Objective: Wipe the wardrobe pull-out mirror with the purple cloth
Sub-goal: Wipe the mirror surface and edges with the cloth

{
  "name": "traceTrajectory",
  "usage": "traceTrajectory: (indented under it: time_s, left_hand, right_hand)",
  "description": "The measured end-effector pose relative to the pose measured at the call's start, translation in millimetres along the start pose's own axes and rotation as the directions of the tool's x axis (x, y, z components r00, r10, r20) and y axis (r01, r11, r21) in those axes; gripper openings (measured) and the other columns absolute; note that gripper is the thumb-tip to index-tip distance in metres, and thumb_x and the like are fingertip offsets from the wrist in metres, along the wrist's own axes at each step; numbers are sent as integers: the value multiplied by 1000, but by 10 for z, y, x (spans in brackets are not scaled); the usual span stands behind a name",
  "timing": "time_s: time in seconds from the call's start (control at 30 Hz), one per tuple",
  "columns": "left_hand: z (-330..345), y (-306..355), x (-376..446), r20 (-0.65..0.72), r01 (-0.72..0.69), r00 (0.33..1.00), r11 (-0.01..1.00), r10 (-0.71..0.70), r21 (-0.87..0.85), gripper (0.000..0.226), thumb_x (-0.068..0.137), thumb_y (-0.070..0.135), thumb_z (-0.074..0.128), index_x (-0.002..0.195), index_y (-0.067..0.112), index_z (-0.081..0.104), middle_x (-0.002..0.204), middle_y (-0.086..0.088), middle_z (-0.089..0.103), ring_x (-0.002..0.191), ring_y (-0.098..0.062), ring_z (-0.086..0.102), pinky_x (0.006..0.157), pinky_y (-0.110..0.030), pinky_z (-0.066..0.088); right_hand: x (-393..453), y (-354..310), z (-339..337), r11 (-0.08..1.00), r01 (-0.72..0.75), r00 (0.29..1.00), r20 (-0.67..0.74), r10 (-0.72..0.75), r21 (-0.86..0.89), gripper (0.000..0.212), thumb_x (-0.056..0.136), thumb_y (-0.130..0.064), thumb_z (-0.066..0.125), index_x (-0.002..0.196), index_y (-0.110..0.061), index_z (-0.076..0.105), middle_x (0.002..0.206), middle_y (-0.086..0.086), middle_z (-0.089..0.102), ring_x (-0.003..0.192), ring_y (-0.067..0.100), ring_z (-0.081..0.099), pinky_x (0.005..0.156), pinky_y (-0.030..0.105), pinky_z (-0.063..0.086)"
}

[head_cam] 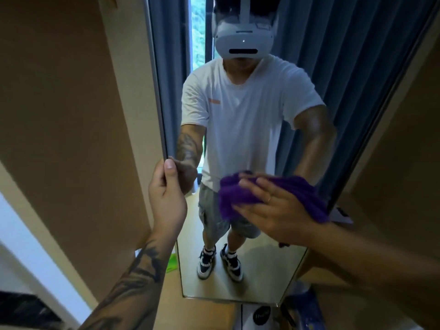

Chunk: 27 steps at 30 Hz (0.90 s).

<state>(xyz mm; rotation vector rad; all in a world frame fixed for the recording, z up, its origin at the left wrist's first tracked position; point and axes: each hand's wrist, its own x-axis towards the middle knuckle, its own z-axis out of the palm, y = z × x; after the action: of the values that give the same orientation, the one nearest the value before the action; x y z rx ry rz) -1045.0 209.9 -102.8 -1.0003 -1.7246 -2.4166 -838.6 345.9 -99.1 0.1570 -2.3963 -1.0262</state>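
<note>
The tall pull-out mirror (252,279) fills the middle of the view, reflecting a person in a white T-shirt and headset with blue curtains behind. My left hand (166,194) grips the mirror's left edge about halfway up, thumb in front of the frame. My right hand (276,206) lies flat with spread fingers on the purple cloth (307,194), pressing it against the glass at the right side of the mirror's middle. Part of the cloth is hidden under my palm.
A brown wardrobe panel (66,115) stands left of the mirror and another panel (404,139) on the right. Below the mirror lie a dark round-labelled item (262,315) and blue packaging (307,306). A green object (172,264) sits on the floor at the mirror's lower left.
</note>
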Motion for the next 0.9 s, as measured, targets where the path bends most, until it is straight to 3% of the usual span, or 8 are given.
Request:
traceTrajectory:
  time_s: [0.1, 0.23, 0.4, 0.47, 0.57, 0.7, 0.83, 0.9]
  left_hand:
    - [1, 62, 18, 29, 45, 999, 998, -43, -45, 37, 115, 22, 39, 85, 28, 59, 76, 28, 63, 74, 13, 56, 69, -3, 42]
    - [-25, 81, 6, 51, 93, 995, 994, -90, -53, 43, 115, 27, 39, 85, 40, 67, 80, 27, 65, 77, 10, 59, 70, -5, 46]
    - [-136, 185, 86, 134, 214, 971, 971, -199, -108, 48, 114, 34, 40, 93, 58, 76, 98, 29, 76, 98, 10, 69, 80, -8, 51]
    - [-153, 213, 90, 155, 233, 965, 962, -210, -144, 53, 115, 31, 40, 90, 60, 77, 95, 32, 75, 96, 17, 67, 77, -3, 48]
    - [-166, 193, 105, 173, 256, 959, 947, -224, -192, 50, 114, 31, 41, 91, 54, 79, 96, 29, 77, 96, 15, 68, 76, -2, 49]
    - [-199, 111, 112, 184, 268, 955, 944, -234, -191, 36, 110, 40, 46, 100, 44, 80, 107, 12, 80, 104, -2, 73, 83, -12, 53]
    - [-185, 79, 136, 185, 250, 959, 949, -216, -191, 41, 110, 41, 43, 95, 57, 78, 103, 25, 78, 104, 7, 70, 82, -8, 51]
    - [-180, 33, 132, 191, 246, 958, 955, -213, -165, 42, 111, 41, 41, 94, 53, 78, 99, 25, 77, 100, 8, 70, 81, -8, 51]
  right_hand:
    - [82, -58, 71, 964, 267, 951, 158, -265, 11, 40, 94, -28, 64, 132, -20, 71, 144, -1, 63, 147, 34, 42, 125, 49, 25]
    - [375, 34, 92, 988, 142, 987, 62, -146, 63, 46, 99, -35, 53, 137, -14, 67, 149, 6, 59, 149, 36, 39, 123, 52, 28]
    - [656, -254, 83, 1000, 5, 1000, 20, -5, 26, 44, 105, -28, 39, 131, -14, 71, 142, 9, 63, 143, 33, 47, 121, 50, 35]
    - [644, -433, 143, 996, 87, 993, 83, -87, 2, 50, 101, -34, 34, 135, -16, 66, 150, 7, 55, 148, 28, 41, 122, 48, 36]
    - [712, -330, 121, 969, 239, 955, 164, -246, 64, 47, 101, -35, 40, 126, -17, 75, 138, 4, 67, 141, 31, 50, 116, 49, 44]
    - [838, -337, 119, 996, 43, 999, 30, -45, 77, 42, 100, -28, 49, 131, -12, 71, 139, 10, 67, 141, 38, 50, 117, 52, 40]
    - [875, -518, 205, 987, 126, 988, 72, -134, 102, 42, 96, -28, 44, 110, -19, 82, 126, 5, 73, 123, 25, 67, 100, 41, 56]
    - [880, -457, 213, 979, 168, 982, 67, -177, 117, 47, 96, -32, 39, 112, -22, 82, 128, 5, 72, 124, 25, 66, 99, 42, 56]
